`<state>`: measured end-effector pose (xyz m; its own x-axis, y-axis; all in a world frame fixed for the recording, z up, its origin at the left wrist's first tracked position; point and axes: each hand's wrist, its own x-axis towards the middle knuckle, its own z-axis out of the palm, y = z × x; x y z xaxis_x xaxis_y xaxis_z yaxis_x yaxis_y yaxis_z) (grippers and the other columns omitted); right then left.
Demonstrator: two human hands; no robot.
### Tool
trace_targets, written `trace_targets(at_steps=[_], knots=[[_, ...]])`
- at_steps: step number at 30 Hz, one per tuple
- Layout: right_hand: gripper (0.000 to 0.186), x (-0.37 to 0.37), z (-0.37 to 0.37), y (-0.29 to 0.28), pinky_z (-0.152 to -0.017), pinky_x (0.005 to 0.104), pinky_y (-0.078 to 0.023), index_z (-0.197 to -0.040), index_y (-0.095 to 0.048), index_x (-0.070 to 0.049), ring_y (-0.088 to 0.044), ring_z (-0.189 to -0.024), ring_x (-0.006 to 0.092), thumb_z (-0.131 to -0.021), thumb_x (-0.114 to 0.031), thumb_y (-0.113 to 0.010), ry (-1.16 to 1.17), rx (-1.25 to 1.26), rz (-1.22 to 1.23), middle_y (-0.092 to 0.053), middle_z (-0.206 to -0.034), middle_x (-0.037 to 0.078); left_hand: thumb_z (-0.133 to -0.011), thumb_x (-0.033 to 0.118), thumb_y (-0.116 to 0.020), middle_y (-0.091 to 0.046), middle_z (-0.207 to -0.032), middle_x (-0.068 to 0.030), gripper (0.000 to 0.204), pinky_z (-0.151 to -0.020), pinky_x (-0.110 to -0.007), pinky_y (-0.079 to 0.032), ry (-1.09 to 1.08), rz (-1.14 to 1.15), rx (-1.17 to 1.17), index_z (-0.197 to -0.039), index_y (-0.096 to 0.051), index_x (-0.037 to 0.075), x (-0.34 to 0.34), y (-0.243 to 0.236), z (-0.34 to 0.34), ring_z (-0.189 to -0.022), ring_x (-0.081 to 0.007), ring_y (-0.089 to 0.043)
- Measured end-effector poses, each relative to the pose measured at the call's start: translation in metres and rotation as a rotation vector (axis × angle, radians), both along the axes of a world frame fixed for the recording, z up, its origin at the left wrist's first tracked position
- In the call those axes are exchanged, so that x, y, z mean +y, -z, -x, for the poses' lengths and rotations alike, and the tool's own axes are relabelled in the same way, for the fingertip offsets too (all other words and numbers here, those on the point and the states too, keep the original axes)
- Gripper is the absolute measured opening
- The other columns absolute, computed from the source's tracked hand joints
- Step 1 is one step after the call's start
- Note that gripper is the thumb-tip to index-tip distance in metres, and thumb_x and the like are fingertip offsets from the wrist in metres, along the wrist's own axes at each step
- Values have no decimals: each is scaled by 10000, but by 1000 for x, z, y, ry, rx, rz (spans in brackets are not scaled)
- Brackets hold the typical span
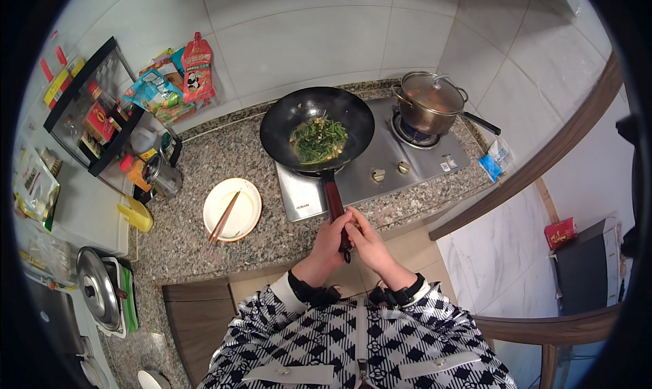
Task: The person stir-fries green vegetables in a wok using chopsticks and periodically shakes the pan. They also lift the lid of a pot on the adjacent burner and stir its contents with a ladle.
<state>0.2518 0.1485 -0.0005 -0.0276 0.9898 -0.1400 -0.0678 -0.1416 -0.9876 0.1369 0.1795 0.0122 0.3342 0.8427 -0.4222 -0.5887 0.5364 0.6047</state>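
A black wok [356, 117] sits on the left burner with chopped green vegetables [320, 141] in its bottom. Its dark red handle [333, 197] points toward me. My left hand [327, 243] is closed round the lower part of that handle from the left. From the right, my right hand [370, 243] closes against the same part, its fingertips meeting those of the left. The handle's end loop shows below them. Left of the wok, a white plate [229, 192] lies on the counter with brown chopsticks [224, 218] resting across it.
On the right burner stands a lidded steel pot [426, 114], its black handle sticking out right. The steel stove [401, 159] has two knobs at its front. A seasoning rack [102, 158], bottles and a yellow container [136, 214] stand left, near a pot lid [98, 288]. Seasoning packets [163, 90] hang behind.
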Motion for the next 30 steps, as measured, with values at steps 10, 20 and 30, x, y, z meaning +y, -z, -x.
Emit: trace_targets(at_steps=[10,20,30], knots=[[522,-6,0,-2,-749,247,-476,-1452,-365,-17,-535,-808,96,-993,-191,-542,-10,-53,-43,-560,-1051,23,-939,229,-634,-599,-767,29,148,-564,-242,-456,7,-25,-1,-889,-611,91,-2,1,1,-650,-80,-574],[528,-9,-4,-3,-725,251,-488,-1448,-363,-23,-537,-792,93,-987,-194,-553,-30,-46,-39,-554,-1044,17,-944,218,-633,-610,-772,20,138,-551,-244,-467,12,-26,-28,-922,-609,84,-1,9,1,-647,-83,-583],[529,-9,-6,-5,-741,249,-490,-1451,-365,-40,-546,-807,94,-988,-208,-559,-57,-9,10,-566,-1089,26,-941,210,-635,-616,-770,10,130,-500,-251,-462,-6,-10,-17,-924,-599,86,-2,1,2,-614,-93,-585]])
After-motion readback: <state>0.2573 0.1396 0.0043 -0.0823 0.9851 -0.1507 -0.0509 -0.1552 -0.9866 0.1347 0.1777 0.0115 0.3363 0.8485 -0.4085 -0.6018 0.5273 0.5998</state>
